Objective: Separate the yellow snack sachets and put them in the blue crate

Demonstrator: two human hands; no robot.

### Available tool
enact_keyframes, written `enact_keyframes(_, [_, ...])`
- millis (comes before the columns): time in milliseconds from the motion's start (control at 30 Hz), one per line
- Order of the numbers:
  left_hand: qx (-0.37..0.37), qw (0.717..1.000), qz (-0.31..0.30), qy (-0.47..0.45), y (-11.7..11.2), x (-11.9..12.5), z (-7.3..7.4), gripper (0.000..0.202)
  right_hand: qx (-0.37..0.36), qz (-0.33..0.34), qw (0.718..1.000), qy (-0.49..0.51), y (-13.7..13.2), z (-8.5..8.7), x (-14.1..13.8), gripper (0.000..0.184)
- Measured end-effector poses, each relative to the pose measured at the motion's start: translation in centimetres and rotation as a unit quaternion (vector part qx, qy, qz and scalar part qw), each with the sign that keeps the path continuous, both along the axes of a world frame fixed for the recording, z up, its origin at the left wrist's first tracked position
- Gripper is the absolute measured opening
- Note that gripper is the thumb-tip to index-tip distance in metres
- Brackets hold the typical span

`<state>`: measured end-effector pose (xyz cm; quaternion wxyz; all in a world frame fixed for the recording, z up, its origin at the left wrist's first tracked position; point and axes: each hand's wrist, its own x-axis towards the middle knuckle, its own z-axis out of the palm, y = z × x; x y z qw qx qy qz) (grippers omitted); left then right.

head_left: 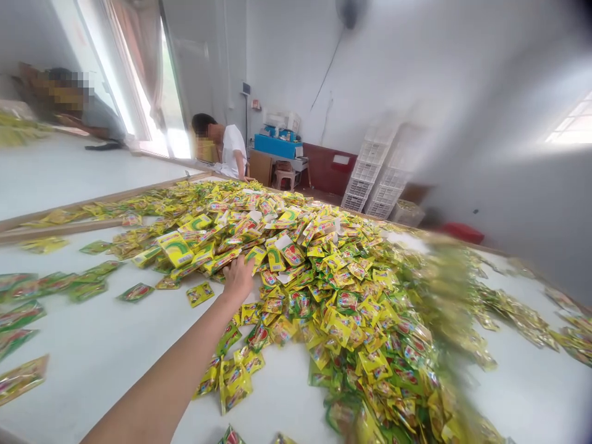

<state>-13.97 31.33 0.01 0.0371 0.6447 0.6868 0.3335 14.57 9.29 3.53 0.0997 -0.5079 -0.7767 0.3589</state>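
Observation:
My left hand reaches from the lower left to the near side of a large heap. Its fingers are curled over a small yellow carton, and the fingertips are partly hidden among the boxes. Around it lie more yellow-and-green cartons, some with white flaps standing up. Below and to the right, the heap turns into small shiny packets in yellow, green and red. A single yellow packet lies on the white tabletop left of my wrist. My right hand does not appear.
Wooden strips edge the table. Beyond it a person in a white shirt leans over the far end; another person is at the left table. White crates stand stacked by the wall. A blue box rests on a desk.

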Motion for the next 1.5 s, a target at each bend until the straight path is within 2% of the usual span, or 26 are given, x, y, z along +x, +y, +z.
enact_keyframes(100, [0.019,1.000,-0.004,0.009,-0.5,-0.4,0.9,0.026,-0.022,-0.015,1.000,0.000,-0.1,0.7,0.8,0.019])
enact_keyframes(167, [0.033,0.999,-0.009,0.005,-2.4,-0.9,2.2,0.022,-0.041,-0.017,0.999,0.000,-1.5,0.6,1.4,0.017])
enact_keyframes(267, [0.026,0.999,0.004,-0.027,-8.0,-1.0,3.9,0.032,-0.085,-0.016,0.996,0.000,-4.8,-0.1,2.2,0.016])
enact_keyframes(367, [-0.081,0.990,-0.029,-0.114,-15.6,-0.1,4.3,0.049,-0.137,-0.026,0.990,-0.002,-7.7,-1.4,2.3,0.008])
enact_keyframes(433, [-0.169,0.962,-0.063,-0.205,-20.5,1.1,3.7,0.055,-0.162,-0.050,0.986,-0.004,-8.6,-2.3,1.8,0.009])
enact_keyframes(500, [-0.240,0.915,-0.067,-0.317,-24.3,2.6,2.6,0.062,-0.156,-0.080,0.985,-0.011,-8.8,-3.2,1.3,0.008])
enact_keyframes(600, [-0.301,0.833,-0.055,-0.460,-27.7,4.7,1.0,0.060,-0.104,-0.106,0.989,-0.025,-8.5,-3.6,0.9,0.008])
enact_keyframes(667, [-0.294,0.802,-0.044,-0.518,-28.7,5.5,0.3,0.058,-0.050,-0.106,0.992,-0.043,-8.4,-3.5,1.0,0.017])
enact_keyframes(733, [-0.276,0.782,-0.030,-0.558,-29.0,5.9,0.0,0.060,0.000,-0.101,0.993,-0.062,-8.5,-3.2,1.2,0.015])
enact_keyframes(800, [-0.279,0.767,-0.031,-0.577,-29.2,5.8,-0.1,0.060,0.004,-0.101,0.993,-0.057,-8.9,-3.0,1.4,0.011])
enact_keyframes(933, [-0.296,0.770,-0.039,-0.563,-29.7,5.6,-0.1,0.048,-0.043,-0.144,0.988,-0.020,-9.7,-2.8,1.1,0.011])
enact_keyframes(1067, [-0.300,0.770,-0.051,-0.561,-30.1,5.9,-0.2,0.043,0.012,-0.172,0.981,-0.090,-10.2,-2.4,0.7,0.029])
enact_keyframes(1133, [-0.309,0.762,-0.058,-0.566,-30.1,6.3,-0.2,0.043,0.014,-0.154,0.981,-0.114,-10.4,-2.2,0.6,0.024])
enact_keyframes(1233, [-0.318,0.751,-0.073,-0.573,-29.8,6.8,-0.5,0.044,0.008,-0.169,0.977,-0.127,-10.5,-2.1,0.7,0.024])
enact_keyframes(1400, [-0.302,0.763,-0.086,-0.565,-29.7,6.8,-1.5,0.046,-0.008,-0.180,0.979,-0.098,-10.5,-2.4,1.1,0.025])
enact_keyframes(1500, [-0.281,0.773,-0.094,-0.561,-29.9,6.4,-2.2,0.045,-0.058,-0.226,0.971,-0.052,-10.4,-2.7,1.0,0.029])
